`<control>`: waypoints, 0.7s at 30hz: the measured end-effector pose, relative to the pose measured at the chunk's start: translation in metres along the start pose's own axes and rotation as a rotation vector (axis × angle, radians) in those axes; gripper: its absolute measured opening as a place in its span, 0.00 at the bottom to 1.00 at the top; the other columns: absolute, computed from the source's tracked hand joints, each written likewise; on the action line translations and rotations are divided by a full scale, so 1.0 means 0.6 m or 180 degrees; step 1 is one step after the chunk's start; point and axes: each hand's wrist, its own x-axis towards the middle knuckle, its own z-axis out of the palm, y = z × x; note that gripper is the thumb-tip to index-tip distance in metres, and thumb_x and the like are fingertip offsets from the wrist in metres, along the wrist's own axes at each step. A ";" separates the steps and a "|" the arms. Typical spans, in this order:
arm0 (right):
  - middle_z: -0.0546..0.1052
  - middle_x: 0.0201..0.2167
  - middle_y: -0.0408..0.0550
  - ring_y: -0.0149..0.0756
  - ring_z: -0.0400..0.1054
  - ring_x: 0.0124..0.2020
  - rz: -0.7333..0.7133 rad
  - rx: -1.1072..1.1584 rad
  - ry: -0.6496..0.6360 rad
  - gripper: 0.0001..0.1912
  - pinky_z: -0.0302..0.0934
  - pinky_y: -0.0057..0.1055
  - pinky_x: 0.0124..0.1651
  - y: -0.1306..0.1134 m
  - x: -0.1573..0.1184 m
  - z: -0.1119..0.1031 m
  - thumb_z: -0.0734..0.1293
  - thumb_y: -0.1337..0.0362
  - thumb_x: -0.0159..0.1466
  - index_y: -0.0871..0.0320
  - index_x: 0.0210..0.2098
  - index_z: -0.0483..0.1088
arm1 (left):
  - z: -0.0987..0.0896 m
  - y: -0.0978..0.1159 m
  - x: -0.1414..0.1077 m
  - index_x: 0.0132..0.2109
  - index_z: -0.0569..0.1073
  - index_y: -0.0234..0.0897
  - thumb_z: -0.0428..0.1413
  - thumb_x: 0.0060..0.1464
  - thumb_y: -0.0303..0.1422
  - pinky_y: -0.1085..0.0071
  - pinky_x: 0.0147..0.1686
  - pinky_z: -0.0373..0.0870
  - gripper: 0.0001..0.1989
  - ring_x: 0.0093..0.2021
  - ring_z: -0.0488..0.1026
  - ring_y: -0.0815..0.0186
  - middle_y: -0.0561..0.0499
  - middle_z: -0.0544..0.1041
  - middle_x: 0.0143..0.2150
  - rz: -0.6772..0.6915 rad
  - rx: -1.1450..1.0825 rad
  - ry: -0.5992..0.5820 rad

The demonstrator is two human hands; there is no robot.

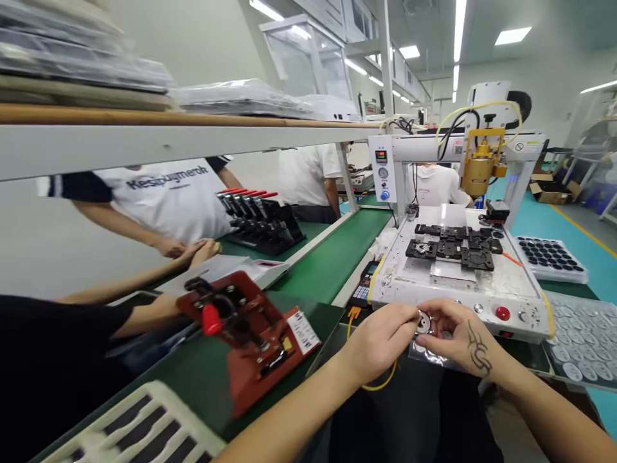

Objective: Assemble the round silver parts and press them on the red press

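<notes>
A small round metallic part (424, 323) is held up between my two hands, in front of the white machine. My left hand (385, 334) has its fingers pinched at the part's left edge. On the other side, my right hand (456, 334) grips the same part between thumb and fingers. Just beneath it lies a clear plastic sheet (431, 357) with round pieces, partly covered by my hands. Behind them, black fixtures (450, 247) sit on the bed of the white machine (482, 297).
A red clamp press (260, 347) stands left of my hands. A white slotted tray (144, 431) is at the lower left. To the right are a tray of black discs (549, 257) and a sheet of round pieces (585, 334). Co-workers' arms (144, 315) reach in from the left.
</notes>
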 end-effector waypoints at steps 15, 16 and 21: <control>0.75 0.31 0.42 0.37 0.68 0.29 0.0027 -0.1198 0.1199 0.24 0.68 0.37 0.37 0.016 -0.012 -0.188 0.74 0.48 0.66 0.55 0.56 0.75 | 0.094 -0.335 0.210 0.49 0.83 0.38 0.70 0.46 0.43 0.61 0.53 0.75 0.23 0.52 0.81 0.49 0.45 0.85 0.50 -0.2182 -0.0865 -0.1914; 0.75 0.32 0.42 0.38 0.68 0.30 0.0045 -0.1204 0.1229 0.25 0.68 0.37 0.38 0.019 -0.012 -0.191 0.73 0.48 0.67 0.54 0.57 0.75 | 0.100 -0.338 0.214 0.46 0.84 0.38 0.71 0.44 0.42 0.62 0.48 0.75 0.22 0.48 0.81 0.49 0.46 0.85 0.45 -0.2207 -0.0876 -0.1953; 0.75 0.31 0.44 0.39 0.70 0.32 -0.0036 -0.1408 0.1078 0.23 0.66 0.36 0.37 0.031 0.074 -0.189 0.71 0.48 0.67 0.58 0.54 0.75 | 0.099 -0.332 0.226 0.37 0.81 0.37 0.70 0.37 0.34 0.63 0.42 0.73 0.16 0.40 0.79 0.51 0.49 0.82 0.34 -0.2283 -0.0889 -0.1696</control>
